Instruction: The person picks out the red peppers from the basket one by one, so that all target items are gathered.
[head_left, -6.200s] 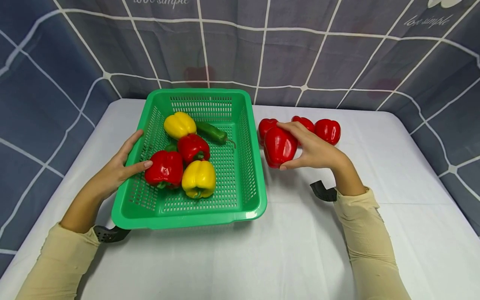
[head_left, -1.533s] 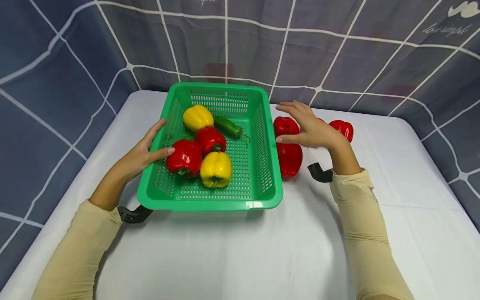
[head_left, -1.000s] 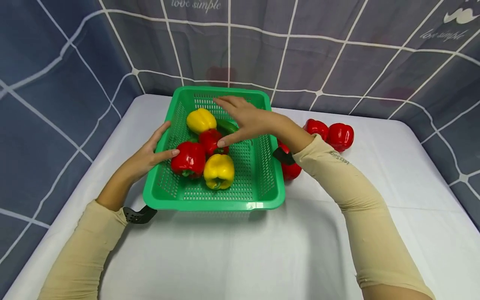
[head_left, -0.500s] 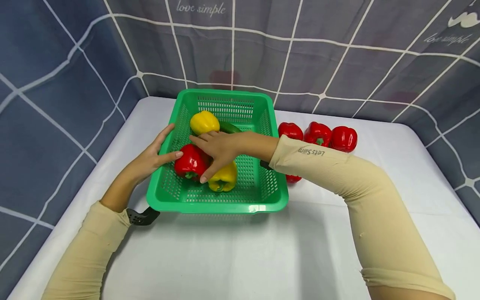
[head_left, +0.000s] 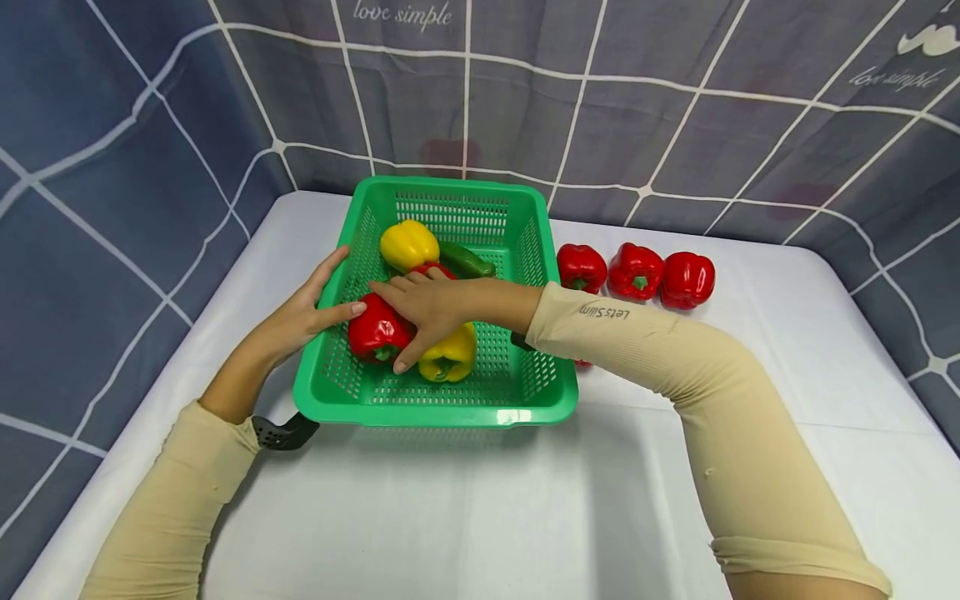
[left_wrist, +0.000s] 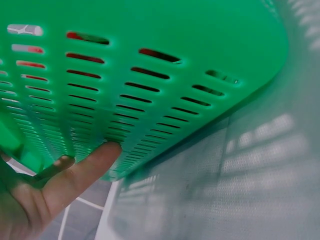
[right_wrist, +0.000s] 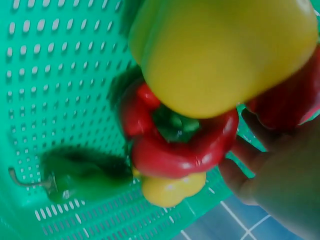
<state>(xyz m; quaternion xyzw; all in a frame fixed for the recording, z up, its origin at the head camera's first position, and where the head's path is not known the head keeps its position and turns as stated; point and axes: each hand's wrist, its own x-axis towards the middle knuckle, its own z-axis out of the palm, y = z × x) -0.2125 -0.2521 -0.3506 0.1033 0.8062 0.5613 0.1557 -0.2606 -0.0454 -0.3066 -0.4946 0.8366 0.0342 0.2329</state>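
A green plastic basket [head_left: 442,414] holds red and yellow bell peppers and a long green pepper [head_left: 467,260]. My left hand [head_left: 296,315] lies on its left rim, thumb over the rim and fingers straight along the outer wall. Inside the basket my right hand [head_left: 423,312] spreads over the front-left red bell pepper [head_left: 375,329], thumb in front and fingertips behind; whether it presses on it cannot be told. The middle red bell pepper [right_wrist: 180,155] lies beside the fingers, partly covered in the head view. One yellow bell pepper [head_left: 408,245] is behind, another yellow bell pepper [head_left: 450,357] in front.
Right of the basket, a row of red bell peppers [head_left: 636,271] stands on the white-covered table [head_left: 465,508]. Another red bell pepper [head_left: 582,364] is mostly hidden by the right sleeve and the basket. A dark checked cloth [head_left: 555,100] rises behind.
My right hand has released a red bell pepper beside the basket, then crossed the right rim to the front-left red pepper. The left hand stays on the rim.
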